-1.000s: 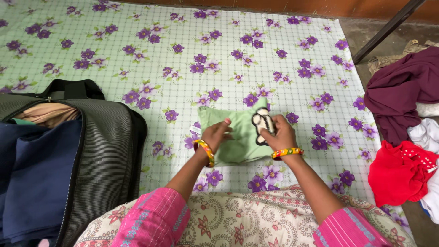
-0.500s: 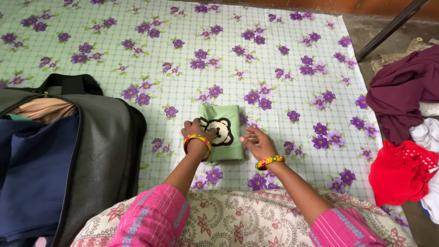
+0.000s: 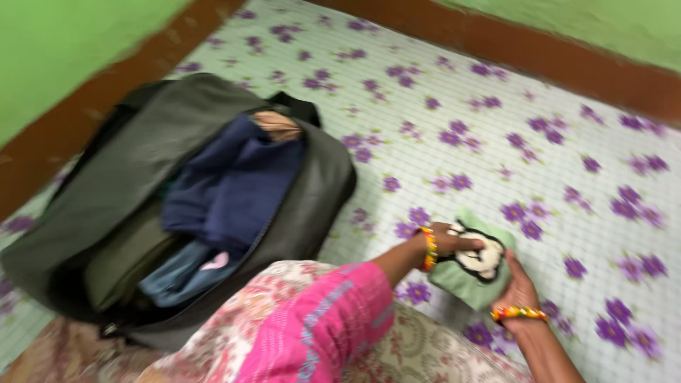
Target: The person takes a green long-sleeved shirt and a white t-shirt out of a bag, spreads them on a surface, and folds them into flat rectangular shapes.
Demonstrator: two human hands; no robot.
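Both hands meet on a small folded light-green cloth garment with a black-and-white bear patch, low and right of centre in the frame. Her left hand lies on top of it, fingers stretched flat across the patch and pressing down; a yellow-and-orange beaded bangle sits on that wrist. Her right hand cups the garment's lower right edge from the side, fingers curled against the fabric, with a matching bangle on the wrist. The garment rests on a pale green checked bedsheet printed with purple flowers, which fills the right half of the frame. At left and centre lies a large open dark grey fabric travel bag, just beside the left forearm; folded dark blue clothing and lighter blue pieces show inside it. A pink striped sleeve crosses the bottom centre. Motion blurs the whole view.
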